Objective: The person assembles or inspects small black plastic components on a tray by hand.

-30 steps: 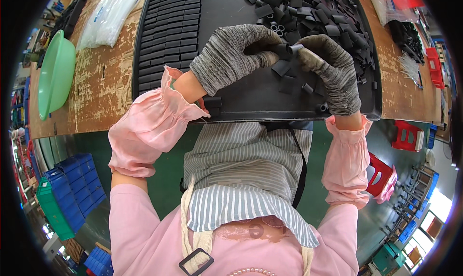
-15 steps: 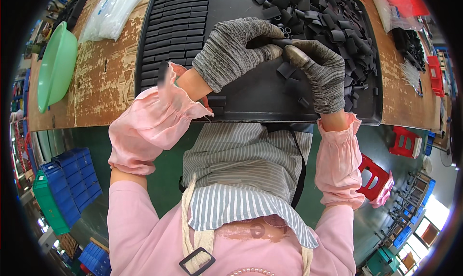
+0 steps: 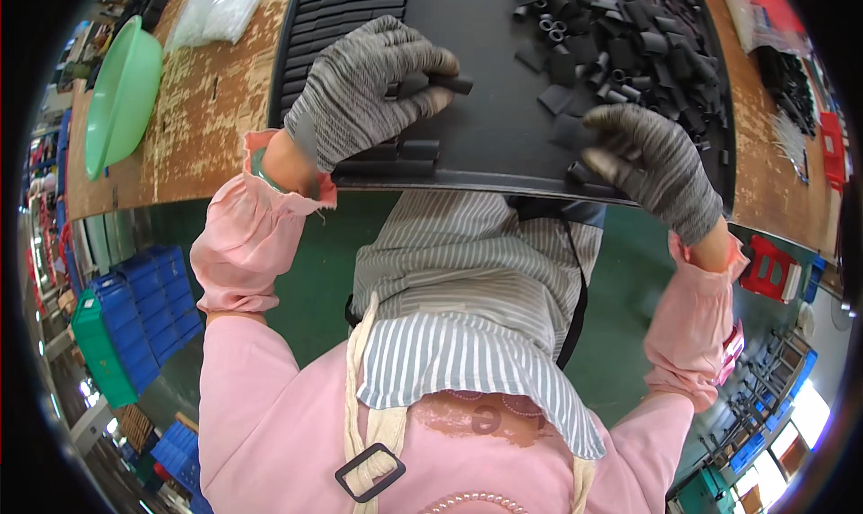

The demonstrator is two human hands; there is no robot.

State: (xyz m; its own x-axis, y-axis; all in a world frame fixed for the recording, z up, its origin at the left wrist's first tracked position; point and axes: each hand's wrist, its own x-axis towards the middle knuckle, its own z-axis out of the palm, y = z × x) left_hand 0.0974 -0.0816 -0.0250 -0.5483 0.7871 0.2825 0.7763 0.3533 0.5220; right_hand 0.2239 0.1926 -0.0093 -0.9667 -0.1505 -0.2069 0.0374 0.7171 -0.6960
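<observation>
My left hand (image 3: 355,87), in a grey striped knit glove, pinches a short black tube (image 3: 459,84) between thumb and fingers, over the left part of a black tray (image 3: 494,141). Beneath and beyond it, similar black tubes (image 3: 352,13) lie side by side in tight rows; a few more sit below the wrist at the tray's near edge. My right hand (image 3: 661,168), gloved alike, hovers at the near right with its fingers apart. Close to its thumb lies a loose tube (image 3: 578,172). Past that hand spreads a jumbled heap of black tubes and flattened pieces (image 3: 661,47).
The tray rests on a worn wooden table (image 3: 211,101). At the left stand a pale green basin (image 3: 121,101) and a clear plastic bag (image 3: 220,11). Black parts (image 3: 784,83) lie to the right. On the floor are blue crates (image 3: 148,307) and a red stool (image 3: 769,267).
My hands, together over the tray before, have moved apart. The left has gone left with the black tube; the right has let go and come right and nearer. The whole view has shifted slightly.
</observation>
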